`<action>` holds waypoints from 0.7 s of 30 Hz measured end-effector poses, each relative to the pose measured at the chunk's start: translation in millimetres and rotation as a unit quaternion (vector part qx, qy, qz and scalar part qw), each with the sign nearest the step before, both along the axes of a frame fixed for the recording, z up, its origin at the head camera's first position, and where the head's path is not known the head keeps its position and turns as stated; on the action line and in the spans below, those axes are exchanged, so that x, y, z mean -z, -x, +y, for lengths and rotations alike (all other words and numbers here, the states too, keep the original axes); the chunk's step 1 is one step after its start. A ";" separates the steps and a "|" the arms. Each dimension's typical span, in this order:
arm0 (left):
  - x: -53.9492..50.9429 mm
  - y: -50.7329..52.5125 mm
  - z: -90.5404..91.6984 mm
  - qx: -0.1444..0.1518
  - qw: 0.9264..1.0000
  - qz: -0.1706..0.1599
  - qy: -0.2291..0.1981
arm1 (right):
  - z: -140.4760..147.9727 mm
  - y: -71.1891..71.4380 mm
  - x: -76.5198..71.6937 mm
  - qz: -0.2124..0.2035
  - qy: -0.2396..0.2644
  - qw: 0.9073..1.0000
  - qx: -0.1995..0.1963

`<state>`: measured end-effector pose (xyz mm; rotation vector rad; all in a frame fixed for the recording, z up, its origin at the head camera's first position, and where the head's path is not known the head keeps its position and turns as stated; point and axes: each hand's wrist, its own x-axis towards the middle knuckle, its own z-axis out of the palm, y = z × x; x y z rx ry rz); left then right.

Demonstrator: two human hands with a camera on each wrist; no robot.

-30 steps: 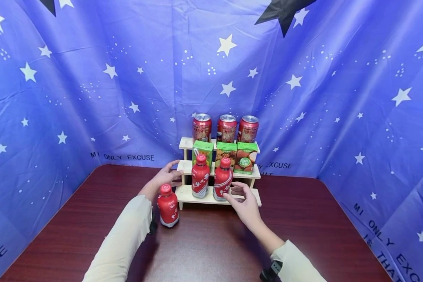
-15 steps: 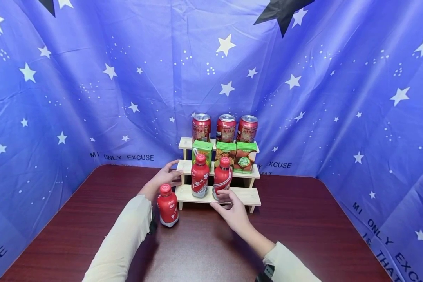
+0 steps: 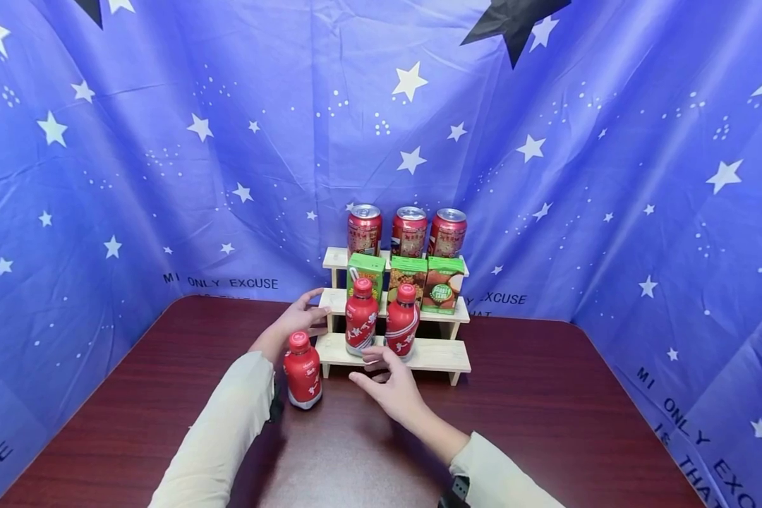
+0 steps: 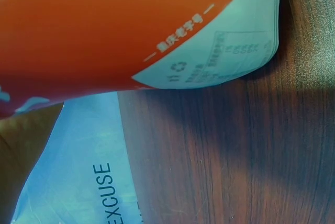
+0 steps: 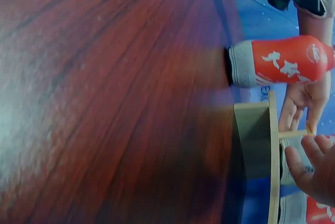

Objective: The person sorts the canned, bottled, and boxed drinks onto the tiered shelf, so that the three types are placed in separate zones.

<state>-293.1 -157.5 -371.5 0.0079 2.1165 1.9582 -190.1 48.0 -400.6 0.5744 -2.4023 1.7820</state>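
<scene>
In the head view, my left hand [image 3: 297, 319] grips the left end of the middle tier of a three-tier wooden stand [image 3: 434, 353]. My right hand [image 3: 390, 384] is in front of the bottom tier, thumb and fingers apart, holding nothing. Two red bottles stand upright on that tier: a left one [image 3: 360, 317] and a right one [image 3: 401, 321], whose bases the right hand partly overlaps. A third red bottle [image 3: 303, 370] stands on the table beside my left forearm; this red bottle [image 4: 104, 30] fills the top of the left wrist view.
Red cans [image 3: 409, 233] line the top tier. Green-topped drink cartons [image 3: 443, 286] stand on the middle tier, partly behind the bottles. The stand is on a dark red wooden table [image 3: 533, 395]. A blue starry curtain [image 3: 228, 141] hangs around the table's back and sides.
My right hand has let go of the right bottle on the bottom tier and moved left and slightly nearer. My left hand has stayed on the stand.
</scene>
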 end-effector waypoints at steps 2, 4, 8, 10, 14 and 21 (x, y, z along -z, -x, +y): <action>0.2 0.4 -0.5 0.002 1.000 0.001 -0.003 | -4.8 -1.5 0.7 0.002 -0.008 1.000 -0.010; 0.4 0.5 -0.9 0.003 1.000 0.002 -0.007 | -9.9 -2.2 2.7 0.006 -0.016 1.000 -0.021; 1.0 0.4 -0.5 0.005 1.000 0.007 -0.011 | -21.6 5.7 21.1 0.014 -0.022 0.999 -0.039; 1.1 0.2 -0.4 0.006 1.000 0.009 -0.011 | -27.3 11.2 32.0 0.015 -0.017 0.999 -0.047; 0.8 -1.0 -0.9 0.009 1.000 0.012 -0.008 | -36.7 15.8 44.2 0.022 0.001 0.998 -0.061; 1.2 -0.4 -1.4 0.008 1.000 0.015 -0.004 | -51.4 11.4 40.1 -0.004 0.005 0.999 -0.048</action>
